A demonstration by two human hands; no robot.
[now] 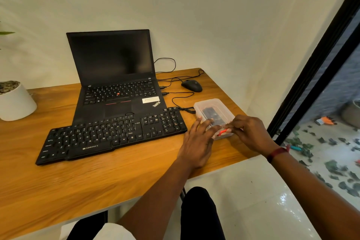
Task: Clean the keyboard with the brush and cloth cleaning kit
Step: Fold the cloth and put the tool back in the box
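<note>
The two hands meet at the near end of a clear plastic box (pixel 212 103). It sits on a warm brown wooden desk (pixel 78 181) with visible grain, close to the desk's right edge. The left hand (pixel 196 140) lies with its fingers straight and spread, the tips resting on the box's near left side. The right hand (pixel 247 132) has its fingers curled, pinching a small red clip (pixel 222 132) at the box's front rim, and a dark red wristband (pixel 276 153) circles that wrist. Dark items show through the box beyond the fingertips, too blurred to tell apart. Just left of the grip lies the black keyboard (pixel 109 136), angled across the desk, its right end near the box and its cable curling past the box's far side. Its front edge reads "ZEBRONICS". Farther left and beyond stands an open black laptop (pixel 116 84) with a dark screen, "ThinkPad" on its palm rest and a white sticker whose print is unreadable. Straight beyond the box is a black mouse (pixel 191 85) with cables near it. Well to the left is a white plant pot (pixel 15 101). A plain cream wall (pixel 194 15) backs the desk. To the right of the hands a black window frame (pixel 311 84) runs diagonally, with scattered green leaves (pixel 341 171) on the ground outside, and glossy pale floor tiles (pixel 253 200) lie below the desk's edge.
</note>
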